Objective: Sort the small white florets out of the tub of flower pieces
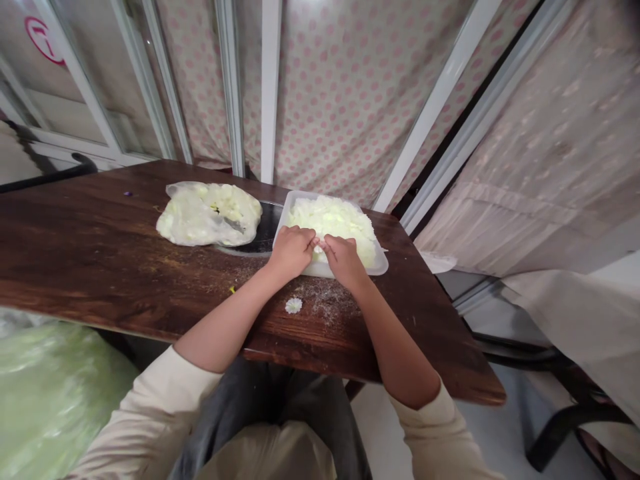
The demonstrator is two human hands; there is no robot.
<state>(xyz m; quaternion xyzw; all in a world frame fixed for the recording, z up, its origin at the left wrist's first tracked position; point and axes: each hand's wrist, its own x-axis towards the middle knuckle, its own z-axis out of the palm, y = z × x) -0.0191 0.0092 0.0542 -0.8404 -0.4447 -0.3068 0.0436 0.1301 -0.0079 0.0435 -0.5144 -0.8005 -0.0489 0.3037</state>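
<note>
Both hands meet over the near edge of a white plastic tray (379,266) heaped with pale yellow-white pieces (333,217). My left hand (295,250) has its fingers curled in, the fingertips touching those of my right hand (343,257), which is pinched too. A small whitish thing shows between the fingertips, too small to name. On the table (100,247) just in front of the tray lies a white scalloped, flower-like piece (293,305). Left of the tray, an open clear plastic bag (187,217) holds more pale yellow pieces.
A dark round plate or mat (265,233) lies between bag and tray. Whitish crumbs (327,300) are scattered near the table's front edge. A large green plastic bag (60,400) stands at lower left. Framed panels with dotted curtain (345,93) rise behind; a black chair frame (565,427) is at right.
</note>
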